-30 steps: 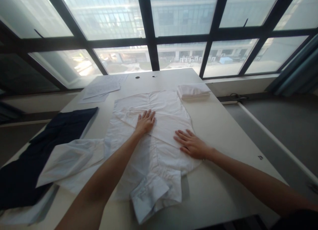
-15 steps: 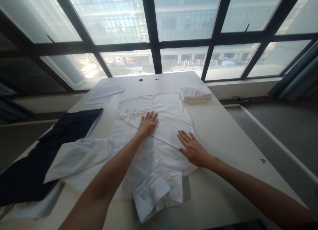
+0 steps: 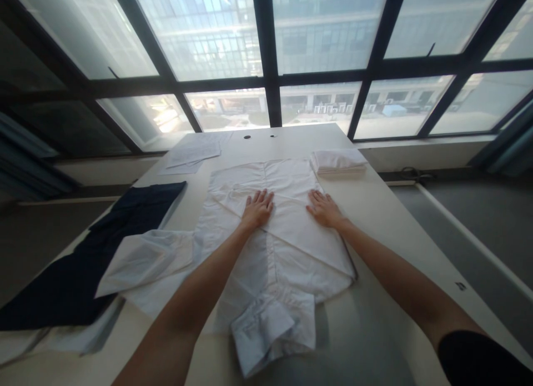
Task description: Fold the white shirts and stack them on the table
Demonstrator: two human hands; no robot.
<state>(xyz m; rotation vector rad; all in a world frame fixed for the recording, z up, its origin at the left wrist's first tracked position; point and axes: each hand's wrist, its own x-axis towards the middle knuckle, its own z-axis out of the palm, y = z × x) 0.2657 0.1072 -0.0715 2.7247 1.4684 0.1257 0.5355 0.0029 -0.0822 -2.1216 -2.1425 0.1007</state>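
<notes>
A white shirt (image 3: 291, 252) lies spread on the table, its collar (image 3: 266, 333) toward me. Its right side is folded inward over the body, while one sleeve (image 3: 150, 261) stretches out to the left. My left hand (image 3: 258, 209) rests flat on the middle of the shirt, fingers extended. Near the shirt's right edge, my right hand (image 3: 325, 208) also lies flat with its fingers stretched out. Neither hand grasps the cloth.
Dark navy cloth (image 3: 129, 225) lies on the left of the white table (image 3: 400, 297), partly under the sleeve. Papers (image 3: 194, 153) are at the far left. A folded white stack (image 3: 339, 161) sits at the far right. Windows rise behind the table.
My right hand has slid away from me along the shirt's right side. My left hand stays in about the same spot on the cloth. The view has shifted slightly left.
</notes>
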